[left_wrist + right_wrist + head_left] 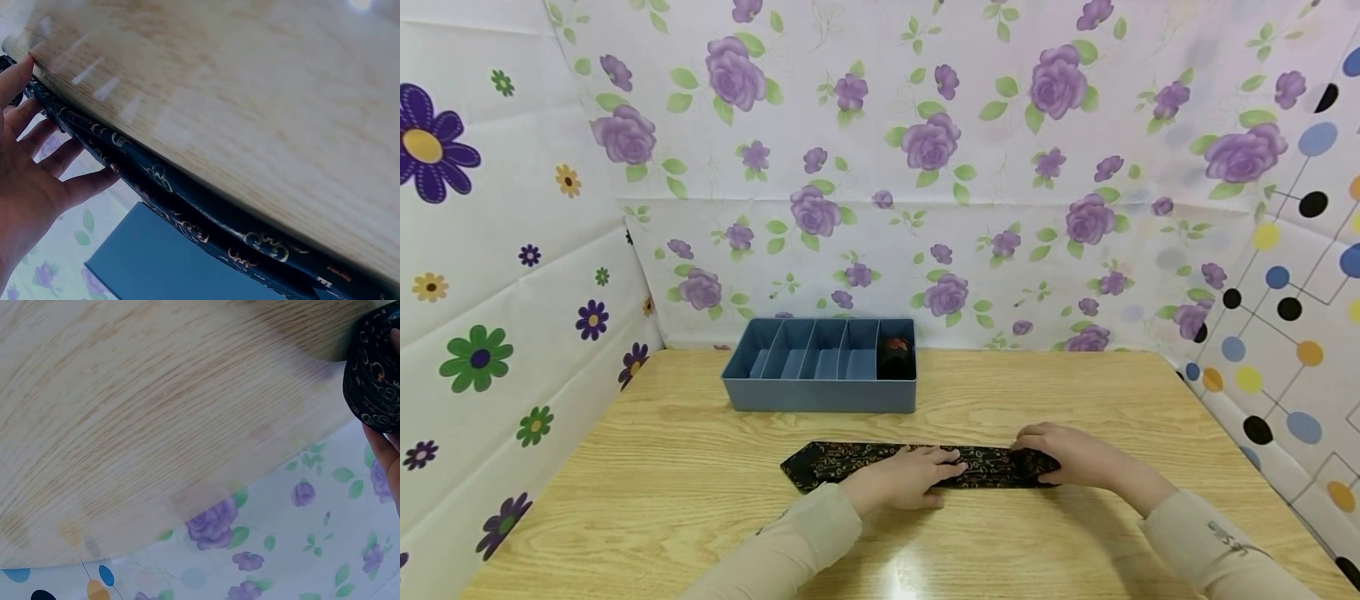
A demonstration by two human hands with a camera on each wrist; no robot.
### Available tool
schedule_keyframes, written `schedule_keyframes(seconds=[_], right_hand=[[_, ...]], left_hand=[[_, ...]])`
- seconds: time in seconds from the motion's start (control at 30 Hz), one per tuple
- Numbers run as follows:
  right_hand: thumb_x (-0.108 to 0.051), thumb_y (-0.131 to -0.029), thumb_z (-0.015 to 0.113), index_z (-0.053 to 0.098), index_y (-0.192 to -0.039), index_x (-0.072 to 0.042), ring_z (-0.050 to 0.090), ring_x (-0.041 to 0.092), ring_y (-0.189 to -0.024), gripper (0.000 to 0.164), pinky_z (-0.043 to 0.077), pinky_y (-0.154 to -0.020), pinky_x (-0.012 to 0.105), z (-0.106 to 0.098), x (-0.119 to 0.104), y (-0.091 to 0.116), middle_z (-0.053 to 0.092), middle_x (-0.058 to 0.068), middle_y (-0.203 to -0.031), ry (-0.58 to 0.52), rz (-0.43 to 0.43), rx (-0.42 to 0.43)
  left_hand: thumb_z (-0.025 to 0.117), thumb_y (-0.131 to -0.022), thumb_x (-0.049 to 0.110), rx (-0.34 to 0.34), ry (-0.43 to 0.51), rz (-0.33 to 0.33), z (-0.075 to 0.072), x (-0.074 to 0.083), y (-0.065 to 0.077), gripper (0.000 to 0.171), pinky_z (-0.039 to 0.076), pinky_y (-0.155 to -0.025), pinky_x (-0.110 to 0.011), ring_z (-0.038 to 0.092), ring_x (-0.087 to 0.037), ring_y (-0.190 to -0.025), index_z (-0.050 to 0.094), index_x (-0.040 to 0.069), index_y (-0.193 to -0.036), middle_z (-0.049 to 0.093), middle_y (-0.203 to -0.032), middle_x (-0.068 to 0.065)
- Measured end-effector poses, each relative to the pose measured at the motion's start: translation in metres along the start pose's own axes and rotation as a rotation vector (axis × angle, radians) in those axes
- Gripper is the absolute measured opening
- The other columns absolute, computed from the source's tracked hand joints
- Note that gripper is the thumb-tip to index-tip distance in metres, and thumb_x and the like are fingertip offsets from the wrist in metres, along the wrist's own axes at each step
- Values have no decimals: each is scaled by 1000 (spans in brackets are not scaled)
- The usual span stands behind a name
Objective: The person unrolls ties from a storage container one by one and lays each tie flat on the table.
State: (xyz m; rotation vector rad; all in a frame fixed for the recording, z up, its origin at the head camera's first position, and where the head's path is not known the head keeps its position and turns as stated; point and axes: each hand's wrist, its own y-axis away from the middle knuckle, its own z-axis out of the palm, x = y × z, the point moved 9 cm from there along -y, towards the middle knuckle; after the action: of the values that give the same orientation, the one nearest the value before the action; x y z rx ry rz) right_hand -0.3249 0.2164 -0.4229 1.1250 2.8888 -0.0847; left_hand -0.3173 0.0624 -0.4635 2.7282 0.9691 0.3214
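Note:
A black necktie [865, 454] with a small gold and orange pattern lies lengthwise across the table, its pointed wide end to the left. My left hand [906, 479] rests on the middle of it with fingers spread. In the left wrist view, the fingertips touch the long edge of the tie [181, 219], which shows layered cloth. At the tie's right end, my right hand [1075, 454] grips a bunched, turned-over part between thumb and fingers. The right wrist view shows this thick rounded end [369, 381] at its edge, with most of the hand out of frame.
Behind the tie stands a blue-grey divided box [823, 397]. Its rightmost compartment holds a dark rolled item [895, 358] with a red pattern. Flowered cloth [880, 204] hangs at the table's back edge, with patterned cloth along both sides. The wooden tabletop [647, 500] reflects light.

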Motion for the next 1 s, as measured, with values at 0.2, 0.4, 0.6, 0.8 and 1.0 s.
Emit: schedule_keyframes(seconds=[0.2, 0.4, 0.6, 0.8, 1.0], right_hand=[[-14, -73, 80, 63, -114, -5, 59, 32, -105, 45, 54, -84, 40, 1, 5, 3, 61, 13, -116, -2, 37, -17], [-13, -73, 80, 59, -119, 1, 59, 33, -105, 52, 54, -84, 41, 2, 9, 5, 62, 14, -116, -5, 48, -21], [-15, -72, 81, 62, -115, -5, 60, 31, -103, 48, 54, -83, 40, 0, 7, 7, 62, 10, -114, 4, 28, -11], [-15, -73, 80, 64, -112, -8, 59, 33, -105, 42, 54, -84, 41, 0, 7, 9, 60, 12, -117, -1, 31, -23], [-15, -72, 81, 63, -115, -4, 59, 34, -105, 47, 53, -85, 43, 0, 8, 10, 61, 13, -118, -10, 55, -27]], left_hand=[[53, -94, 40, 1, -7, 4, -1, 1, 2, 61, 29, -114, -48, 23, -18, -144, 27, 31, -149, 19, -157, 7], [54, -94, 38, 1, -2, -1, -1, 0, 1, 61, 28, -114, -49, 23, -19, -144, 27, 31, -149, 19, -157, 7], [54, -94, 38, 3, 4, -7, -1, 0, 2, 62, 29, -114, -50, 23, -20, -144, 27, 32, -149, 19, -157, 8], [54, -94, 38, 0, 6, -9, -1, 0, 2, 62, 29, -114, -50, 22, -20, -145, 27, 31, -149, 19, -158, 8], [54, -94, 38, 5, 5, -8, -2, 1, 2, 61, 30, -113, -50, 23, -20, -144, 27, 31, -149, 19, -157, 7]])
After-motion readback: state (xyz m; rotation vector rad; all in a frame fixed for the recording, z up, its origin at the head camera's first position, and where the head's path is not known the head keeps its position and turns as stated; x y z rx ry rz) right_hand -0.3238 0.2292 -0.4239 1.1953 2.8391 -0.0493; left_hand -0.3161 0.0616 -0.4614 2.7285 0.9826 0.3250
